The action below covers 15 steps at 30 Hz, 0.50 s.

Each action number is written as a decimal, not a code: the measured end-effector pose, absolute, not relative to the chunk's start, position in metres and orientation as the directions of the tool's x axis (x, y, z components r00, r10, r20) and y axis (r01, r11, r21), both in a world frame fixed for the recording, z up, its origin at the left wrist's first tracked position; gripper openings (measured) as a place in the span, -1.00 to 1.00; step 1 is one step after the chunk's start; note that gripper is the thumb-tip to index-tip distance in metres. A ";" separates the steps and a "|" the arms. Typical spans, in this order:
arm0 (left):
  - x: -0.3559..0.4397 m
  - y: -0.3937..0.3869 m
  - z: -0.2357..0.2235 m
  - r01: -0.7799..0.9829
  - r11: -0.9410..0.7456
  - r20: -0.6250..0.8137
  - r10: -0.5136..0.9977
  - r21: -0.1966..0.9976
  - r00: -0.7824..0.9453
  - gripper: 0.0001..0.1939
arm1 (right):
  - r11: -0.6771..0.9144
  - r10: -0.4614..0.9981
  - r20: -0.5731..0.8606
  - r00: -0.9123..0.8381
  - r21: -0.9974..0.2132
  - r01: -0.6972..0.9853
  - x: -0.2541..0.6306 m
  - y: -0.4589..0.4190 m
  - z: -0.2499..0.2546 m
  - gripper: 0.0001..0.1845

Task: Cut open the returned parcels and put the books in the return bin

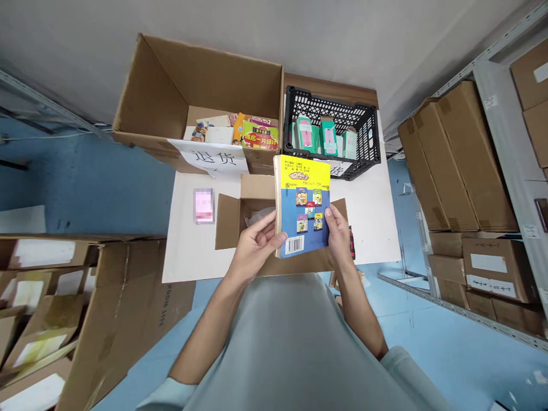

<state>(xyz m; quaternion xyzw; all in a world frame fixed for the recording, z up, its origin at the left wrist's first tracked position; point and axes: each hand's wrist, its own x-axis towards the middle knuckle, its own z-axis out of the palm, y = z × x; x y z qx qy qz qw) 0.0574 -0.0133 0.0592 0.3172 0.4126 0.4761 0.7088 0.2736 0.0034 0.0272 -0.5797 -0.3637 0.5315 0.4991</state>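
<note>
A thick paperback book [305, 211] with a yellow and blue cover is held up in front of me, its barcode side facing me. My left hand [260, 240] is closed on the spine edge, thumb near the barcode. On the opposite edge, my right hand [337, 231] grips the book with its thumb on the cover. Behind and below it stands an open cardboard box [228, 222] with its flaps spread; some clear plastic shows inside, and the book hides much of it.
A large cardboard box [141, 103] holding several books [260, 136] stands at the back left. Beside it is a black plastic crate [374, 137] of green-and-white boxes [329, 137]. A pink card [204, 206] lies on the white table [188, 251]. Shelving [500, 125] stands right; a parcel-filled carton [115, 308] left.
</note>
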 end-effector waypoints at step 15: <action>0.085 -0.025 0.053 0.026 0.069 -0.067 0.995 0.997 -0.071 -0.47 | -0.117 0.993 -0.117 0.009 -0.970 0.213 0.239 -0.012 0.066 -0.19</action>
